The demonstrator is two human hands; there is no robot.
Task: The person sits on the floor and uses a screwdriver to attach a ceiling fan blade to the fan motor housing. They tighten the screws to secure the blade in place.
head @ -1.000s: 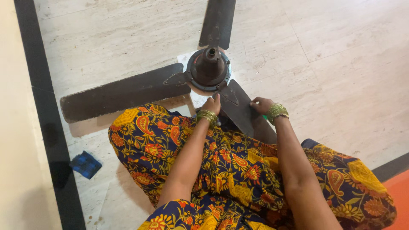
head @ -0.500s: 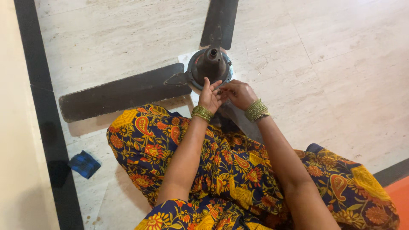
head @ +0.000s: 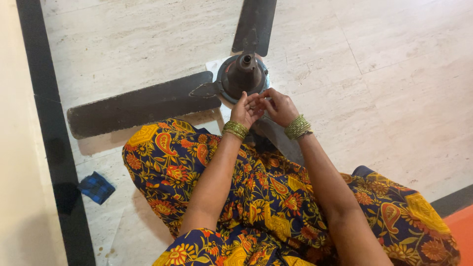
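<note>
Both hands meeting just in front of fan motor hub (head: 242,76), mid-floor. Left hand (head: 245,109) cupped, fingertips pinched against right hand (head: 279,106); pinched item too small to tell. Hub directly beyond fingertips, shaft upright; left blade (head: 143,104) long axis toward floor's black border (head: 47,123).

far fan blade (head: 254,22) cut off

you get one view only, from the camera on the person's head, looking steeply down and slightly forward. it sits close: the lap fills the lower half of the frame, the floor (head: 394,74) the upper half, a dark floor border down the left edge.
</note>
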